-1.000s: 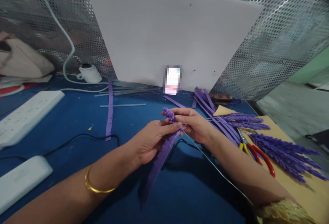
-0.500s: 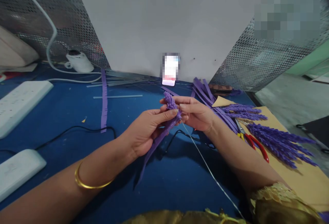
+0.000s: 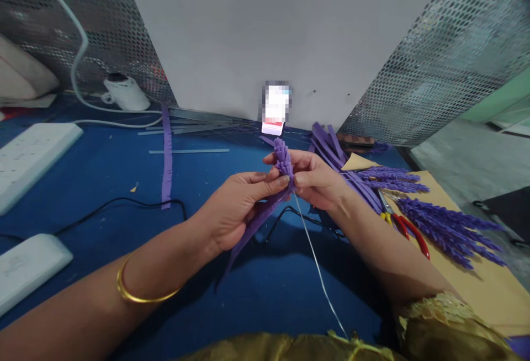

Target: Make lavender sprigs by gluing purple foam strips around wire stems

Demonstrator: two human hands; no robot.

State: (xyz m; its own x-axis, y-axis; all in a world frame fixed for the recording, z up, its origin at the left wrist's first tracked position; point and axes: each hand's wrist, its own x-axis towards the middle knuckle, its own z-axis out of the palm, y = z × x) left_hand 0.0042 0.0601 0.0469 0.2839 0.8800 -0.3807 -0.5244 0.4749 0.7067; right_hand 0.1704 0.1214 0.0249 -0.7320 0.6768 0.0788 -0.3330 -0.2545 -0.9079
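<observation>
Between my two hands a purple lavender flower (image 3: 282, 157) stands nearly upright, its top made of small curled tufts. My left hand (image 3: 240, 201) pinches its base with the thumb, where a purple strip (image 3: 260, 214) wraps on; the strip's loose tail slants down to the left under the palm. Thumb and fingers of my right hand (image 3: 317, 179) close on the flower's other side. From the base a thin pale wire stem (image 3: 313, 256) runs down toward my lap. The fingertips behind the flower are partly hidden.
On the right, finished lavender stems (image 3: 447, 228) lie on brown paper (image 3: 492, 295) beside red-handled scissors (image 3: 414, 234) and purple strips (image 3: 331, 148). A lit phone (image 3: 275, 110) leans on the white panel. Power strips (image 3: 37, 157), a black cable (image 3: 120, 201) and a fringed strip (image 3: 167, 162) are at left.
The flower has turned more upright between my fingers, and the wire stem now hangs more steeply. Both hands keep their grip; the view has shifted slightly.
</observation>
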